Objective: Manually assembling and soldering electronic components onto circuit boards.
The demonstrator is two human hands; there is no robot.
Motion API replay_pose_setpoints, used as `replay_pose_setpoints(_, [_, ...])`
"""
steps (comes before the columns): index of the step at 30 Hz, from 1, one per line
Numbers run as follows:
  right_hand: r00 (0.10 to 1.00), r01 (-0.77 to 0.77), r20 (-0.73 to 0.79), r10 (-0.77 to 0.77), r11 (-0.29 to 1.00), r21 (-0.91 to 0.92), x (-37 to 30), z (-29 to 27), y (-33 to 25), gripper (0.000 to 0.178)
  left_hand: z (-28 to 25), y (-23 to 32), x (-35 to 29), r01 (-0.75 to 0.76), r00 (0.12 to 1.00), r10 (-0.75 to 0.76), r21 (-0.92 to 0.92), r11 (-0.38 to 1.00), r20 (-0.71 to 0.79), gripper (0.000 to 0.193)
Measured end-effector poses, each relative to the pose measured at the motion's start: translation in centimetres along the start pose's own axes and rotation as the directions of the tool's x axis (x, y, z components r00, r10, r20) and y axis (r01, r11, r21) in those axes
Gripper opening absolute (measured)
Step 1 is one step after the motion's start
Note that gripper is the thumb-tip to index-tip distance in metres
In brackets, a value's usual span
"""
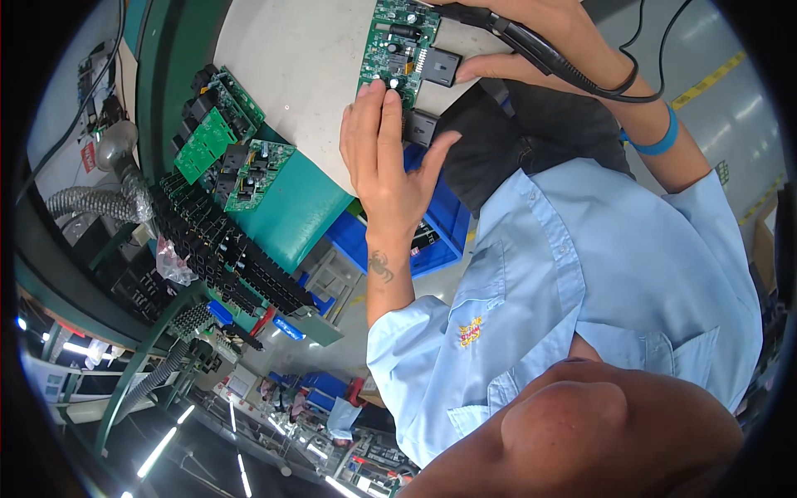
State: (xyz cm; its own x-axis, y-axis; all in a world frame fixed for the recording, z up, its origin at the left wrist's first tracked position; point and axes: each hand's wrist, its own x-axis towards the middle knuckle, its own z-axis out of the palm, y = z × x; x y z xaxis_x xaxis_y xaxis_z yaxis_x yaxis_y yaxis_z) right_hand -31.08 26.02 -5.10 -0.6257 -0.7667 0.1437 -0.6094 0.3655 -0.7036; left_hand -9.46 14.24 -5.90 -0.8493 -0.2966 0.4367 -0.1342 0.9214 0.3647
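Note:
A green circuit board [398, 51] with black block-shaped parts along its right edge lies on the pale work surface [299, 91] at the top. My left hand [383, 137] rests its outstretched fingertips on the board's near end. Its thumb is spread away, beside a black block [422, 126]. At upper right my right hand [540, 37] holds a black corded handle [531, 48], similar to a soldering iron; its tip cannot be made out. The right thumb reaches the edge of another black block [441, 66]. The right fingers are partly cut off by the frame's top.
More populated boards [257, 174] and a bare green board panel [204, 145] lie at the left, by a long black rack [232, 241]. A blue bin [444, 241] stands below the surface. A ribbed duct [91, 201] is at far left. The handle's cord [635, 66] loops near my right wrist.

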Motion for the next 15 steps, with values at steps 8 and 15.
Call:
replay_pose_setpoints(8, [0.966, -0.211, 0.161, 0.204, 0.977, 0.03, -1.0, -1.8, -2.3, 0.068, -0.1, -0.8, 0.1, -0.02, 0.998, 0.017, -0.035, 0.999, -0.065, 0.062])
replay_pose_setpoints(15, [0.852, -0.459, 0.322, 0.412, 0.884, 0.084, 0.2, -3.1, -4.9, 0.068, -0.6, -1.4, 0.6, -0.005, 0.997, -0.001, -0.074, 0.997, -0.083, 0.052])
